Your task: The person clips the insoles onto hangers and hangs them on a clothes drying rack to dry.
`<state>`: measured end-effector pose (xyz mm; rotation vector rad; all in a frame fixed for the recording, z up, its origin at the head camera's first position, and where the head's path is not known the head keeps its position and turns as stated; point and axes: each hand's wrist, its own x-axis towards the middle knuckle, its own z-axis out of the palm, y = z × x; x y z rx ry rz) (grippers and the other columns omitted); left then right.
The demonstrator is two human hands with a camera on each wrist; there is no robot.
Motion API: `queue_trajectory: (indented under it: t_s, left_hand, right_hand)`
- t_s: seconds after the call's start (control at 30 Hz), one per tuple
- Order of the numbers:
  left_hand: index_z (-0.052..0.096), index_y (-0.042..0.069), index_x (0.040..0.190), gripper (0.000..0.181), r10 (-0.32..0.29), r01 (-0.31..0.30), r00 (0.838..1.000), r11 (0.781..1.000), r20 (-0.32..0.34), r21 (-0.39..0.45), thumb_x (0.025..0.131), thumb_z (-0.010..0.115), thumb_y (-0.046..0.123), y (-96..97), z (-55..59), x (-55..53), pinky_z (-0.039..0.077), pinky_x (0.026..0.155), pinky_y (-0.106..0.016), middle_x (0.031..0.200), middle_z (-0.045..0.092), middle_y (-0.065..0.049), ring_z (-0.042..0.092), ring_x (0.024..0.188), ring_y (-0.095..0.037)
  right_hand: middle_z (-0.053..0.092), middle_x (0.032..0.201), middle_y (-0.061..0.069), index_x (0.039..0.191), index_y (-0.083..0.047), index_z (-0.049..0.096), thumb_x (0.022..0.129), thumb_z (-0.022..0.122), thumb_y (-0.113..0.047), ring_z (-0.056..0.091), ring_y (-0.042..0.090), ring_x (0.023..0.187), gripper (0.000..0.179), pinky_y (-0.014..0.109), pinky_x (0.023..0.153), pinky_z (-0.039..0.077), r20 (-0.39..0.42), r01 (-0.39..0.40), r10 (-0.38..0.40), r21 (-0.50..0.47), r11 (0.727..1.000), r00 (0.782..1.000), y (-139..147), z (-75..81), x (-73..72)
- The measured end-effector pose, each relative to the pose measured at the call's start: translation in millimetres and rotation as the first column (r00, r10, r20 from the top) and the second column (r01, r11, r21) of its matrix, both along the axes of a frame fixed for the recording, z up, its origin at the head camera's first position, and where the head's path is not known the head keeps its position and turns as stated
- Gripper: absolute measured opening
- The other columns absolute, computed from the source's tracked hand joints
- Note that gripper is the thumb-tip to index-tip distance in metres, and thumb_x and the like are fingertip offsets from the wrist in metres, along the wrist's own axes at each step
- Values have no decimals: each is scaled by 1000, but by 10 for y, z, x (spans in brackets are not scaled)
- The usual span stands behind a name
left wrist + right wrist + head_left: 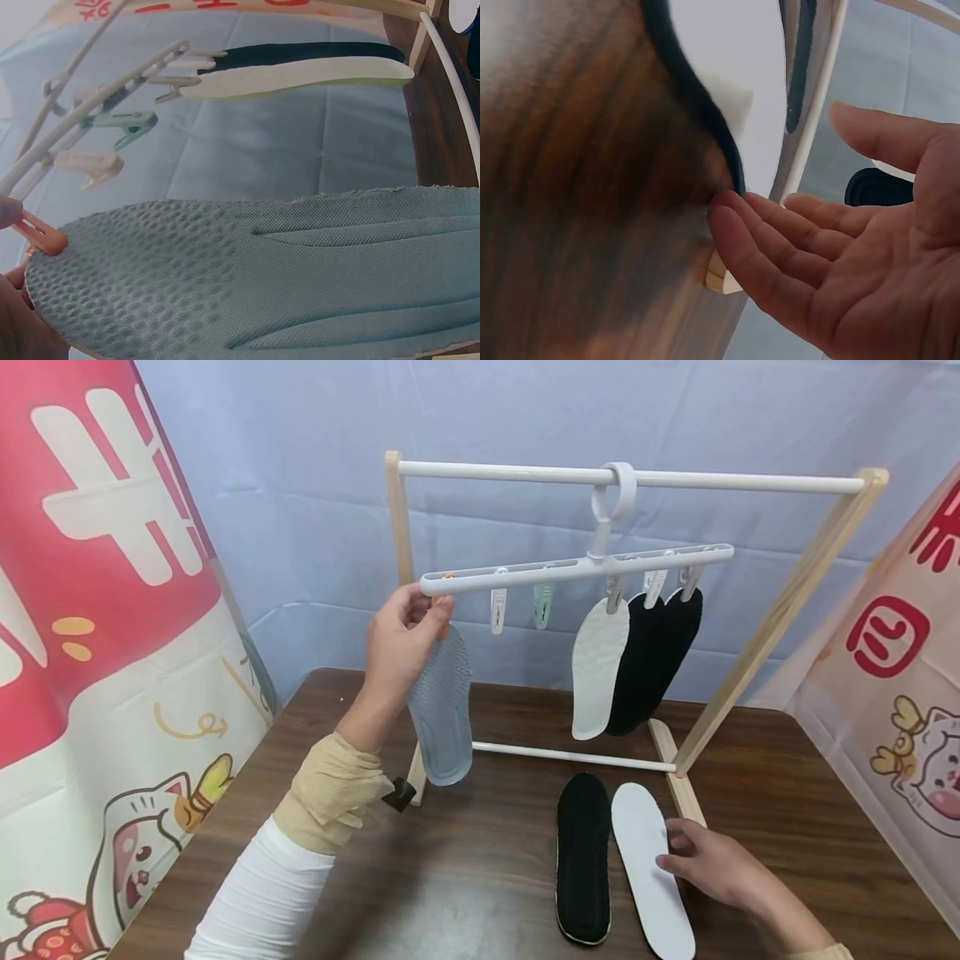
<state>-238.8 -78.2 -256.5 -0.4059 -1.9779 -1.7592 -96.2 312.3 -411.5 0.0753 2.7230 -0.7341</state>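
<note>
At the left end of the white clip hanger (pixel 517 578), my left hand (pixel 399 639) pinches an orange clip (pixel 45 234) between thumb and fingers. A grey textured insole (pixel 444 714) hangs from that clip, toe end up. Low on the right, my right hand (pixel 716 864) has its fingertips at the edge of a white insole (pixel 645 852) lying on the table. In the right wrist view its fingers are loosely extended, with the thumb apart. Beside the white insole lies a black insole (pixel 583 860).
The hanger hooks onto a wooden rack's white top bar (pixel 495 471). A white insole (pixel 598 677) and black insoles (pixel 667 652) hang from clips on its right half. A white clip (pixel 498 610) and a green clip (pixel 542 606) hang near the middle.
</note>
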Motion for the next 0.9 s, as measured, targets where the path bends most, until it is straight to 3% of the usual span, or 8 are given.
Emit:
queue_trajectory:
  t_s: [0.33,0.57,0.67,0.77,0.9]
  left_hand:
    - [66,2,120,35,11,-11,1000,1000,13,-27,95,73,26,-22,16,12,47,70,-23,96,71,-8,63,80,-9]
    - [66,1,122,36,0,0,1000,1000,19,-10,95,73,24,-37,22,-2,48,78,-24,105,72,-13,63,87,-9]
    - [66,1,123,37,-4,4,1000,1000,17,-7,95,73,23,-44,22,3,48,82,-24,111,72,-13,63,93,-8]
    - [65,0,123,37,-11,10,1000,1000,16,2,94,73,23,-46,20,12,48,85,-24,115,71,-13,63,97,-8]
    - [65,1,125,38,-3,3,1000,1000,14,-1,94,73,22,-46,18,21,47,86,-23,116,71,-13,63,97,-8]
  right_hand:
    - [69,113,23,133,14,51,93,72,-33,64,42,109,65,59,89,48,-3,-13,13,37,999,1000,-20,-58,71]
    - [69,103,14,126,17,55,90,75,-34,66,32,98,65,53,84,51,1,-12,12,74,997,1000,-57,-100,96]
    - [68,96,9,116,11,62,90,76,-34,64,26,88,53,47,76,53,25,-4,2,68,998,1000,-84,-107,98]
    - [62,81,3,95,0,64,89,76,-31,57,20,73,34,38,65,47,20,6,-7,59,998,1000,-116,-115,104]
    - [54,70,0,82,-7,60,88,77,-30,49,17,65,29,34,59,40,-13,4,-3,67,998,1000,-143,-137,117]
